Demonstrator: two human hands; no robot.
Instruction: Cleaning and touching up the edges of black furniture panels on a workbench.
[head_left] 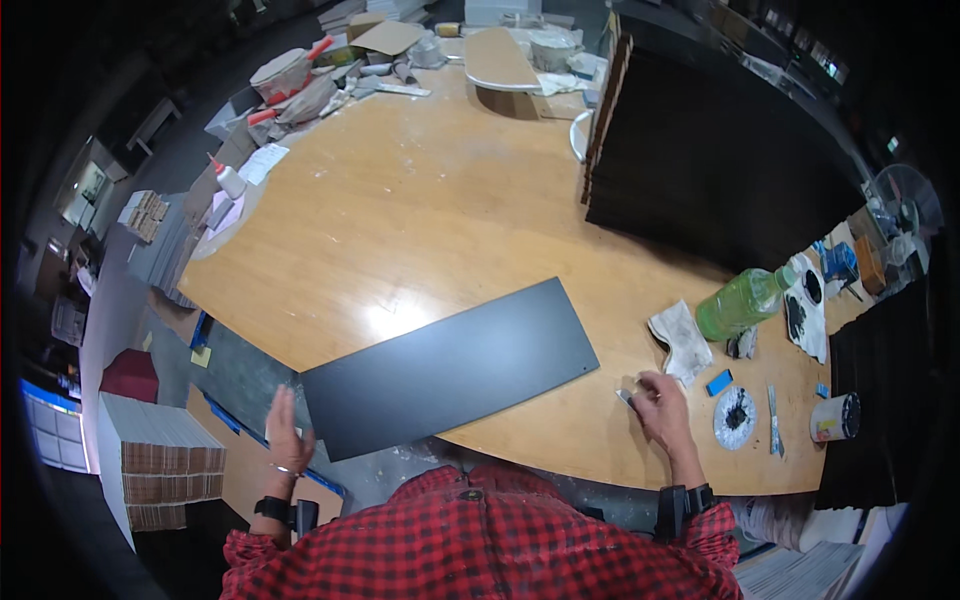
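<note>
A long dark grey flat panel lies at a slant on the table, its near left end jutting past the table's edge. Beside that left end is my left hand, fingers stretched out and holding nothing; whether it touches the panel I cannot tell. To the right of the panel, my right hand is closed on a small flat blade-like piece, pointing left over the wood. Close by the right hand are a crumpled white cloth, a blue block and a round white lid with black paste.
The wooden table bears a tall stack of black panels at right. A green bottle, thin knife-like tools and a white can stand or lie near it. Clutter fills the far left; stacked boards stand lower left.
</note>
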